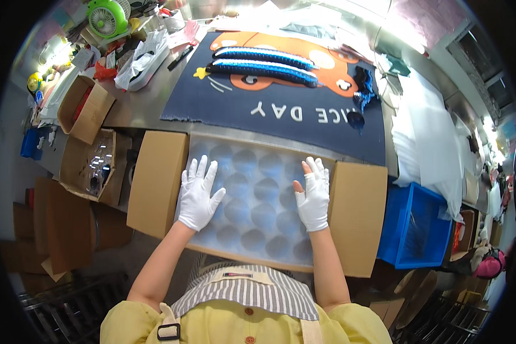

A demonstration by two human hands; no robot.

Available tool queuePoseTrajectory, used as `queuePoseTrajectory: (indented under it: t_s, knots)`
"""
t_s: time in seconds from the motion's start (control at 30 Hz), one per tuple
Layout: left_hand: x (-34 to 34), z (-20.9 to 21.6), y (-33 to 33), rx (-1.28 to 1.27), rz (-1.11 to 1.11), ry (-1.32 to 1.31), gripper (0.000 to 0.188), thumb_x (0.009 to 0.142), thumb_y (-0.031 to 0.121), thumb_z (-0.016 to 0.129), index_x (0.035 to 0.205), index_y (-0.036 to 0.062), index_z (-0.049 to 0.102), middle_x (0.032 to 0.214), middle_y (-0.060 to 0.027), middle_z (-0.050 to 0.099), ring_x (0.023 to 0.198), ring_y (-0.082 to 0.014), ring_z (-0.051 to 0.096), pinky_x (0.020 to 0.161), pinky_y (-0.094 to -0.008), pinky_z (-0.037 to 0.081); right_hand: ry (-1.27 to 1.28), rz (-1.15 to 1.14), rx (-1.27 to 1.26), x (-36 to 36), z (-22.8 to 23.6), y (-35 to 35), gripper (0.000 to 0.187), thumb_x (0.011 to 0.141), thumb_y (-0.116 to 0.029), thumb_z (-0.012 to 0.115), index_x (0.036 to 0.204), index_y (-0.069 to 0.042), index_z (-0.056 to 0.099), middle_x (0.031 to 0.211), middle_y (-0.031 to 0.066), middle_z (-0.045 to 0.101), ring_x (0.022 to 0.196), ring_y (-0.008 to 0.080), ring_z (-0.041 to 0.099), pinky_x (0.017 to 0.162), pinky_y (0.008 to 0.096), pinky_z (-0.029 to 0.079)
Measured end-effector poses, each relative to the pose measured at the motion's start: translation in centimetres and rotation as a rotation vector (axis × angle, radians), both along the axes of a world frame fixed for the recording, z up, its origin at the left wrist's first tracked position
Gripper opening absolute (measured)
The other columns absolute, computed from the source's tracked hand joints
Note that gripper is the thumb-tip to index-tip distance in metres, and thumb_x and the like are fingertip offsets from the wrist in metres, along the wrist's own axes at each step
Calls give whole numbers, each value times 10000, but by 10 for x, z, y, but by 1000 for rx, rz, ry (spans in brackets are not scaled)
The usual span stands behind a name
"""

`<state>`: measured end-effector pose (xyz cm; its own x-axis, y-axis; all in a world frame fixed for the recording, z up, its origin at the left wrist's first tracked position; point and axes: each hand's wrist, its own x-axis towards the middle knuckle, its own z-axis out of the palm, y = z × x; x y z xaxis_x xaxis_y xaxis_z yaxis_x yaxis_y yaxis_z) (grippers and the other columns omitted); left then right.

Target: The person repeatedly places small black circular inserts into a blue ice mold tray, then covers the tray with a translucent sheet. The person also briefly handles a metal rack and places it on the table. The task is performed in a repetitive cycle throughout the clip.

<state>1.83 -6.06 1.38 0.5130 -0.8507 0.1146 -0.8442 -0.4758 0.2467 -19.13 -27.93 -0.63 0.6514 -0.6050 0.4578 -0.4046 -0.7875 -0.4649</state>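
In front of me is an open cardboard box (357, 221), its side flaps folded outward. Inside it lies a translucent sheet (251, 198) with rows of round grey-blue shapes; whether these are hollows or things beneath is unclear. My left hand (199, 195), in a white glove, rests flat near the sheet's left edge with fingers spread. By the right edge, my right hand (313, 198) lies on the sheet, palm down and fingers extended. Its white glove leaves the thumb and one fingertip bare. Neither hand holds anything.
Beyond the box, a dark blue mat (212, 106) bears two long blue-and-black rows of stacked pieces (264, 71) and a loose blue-black bundle (363, 89). A blue crate (415, 226) stands at right; cardboard boxes (89, 166) and a green fan (106, 18) are at left.
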Motion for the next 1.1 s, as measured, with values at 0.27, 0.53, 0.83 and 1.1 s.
queuePoseTrajectory:
  t_s: [0.27,0.53,0.83,1.1]
  knots:
    - [133,5,-146,-249,-113,-23,769,894,351,653,1527,80,310,1540,-238,332,1407,-453,316,1143,-526,256,227,-87,-84,141,46,-220,523,798,-63,693,1300,-39,545,1237,212,629,1110,355,625,928,402,507]
    - [240,-11,-222,-209,119,-150,813,853,431,648,1467,-21,365,1483,-257,396,1368,-402,379,1095,-456,325,186,38,476,185,40,-271,292,772,-41,663,1048,-44,568,869,81,620,810,208,629,784,332,518]
    - [197,9,-248,-446,-64,930,601,784,40,540,1379,54,453,1220,-220,606,1171,-357,575,1016,-354,432,244,338,-302,334,48,-171,218,958,-299,588,898,-89,582,768,128,669,667,325,679,579,396,556]
    - [52,39,-127,-1404,273,1568,529,960,-75,435,1474,40,387,1307,-186,567,1199,-270,585,1092,-358,442,-321,-128,986,208,31,-119,276,1026,-249,560,825,-67,505,651,-26,404,568,57,364,500,273,375]
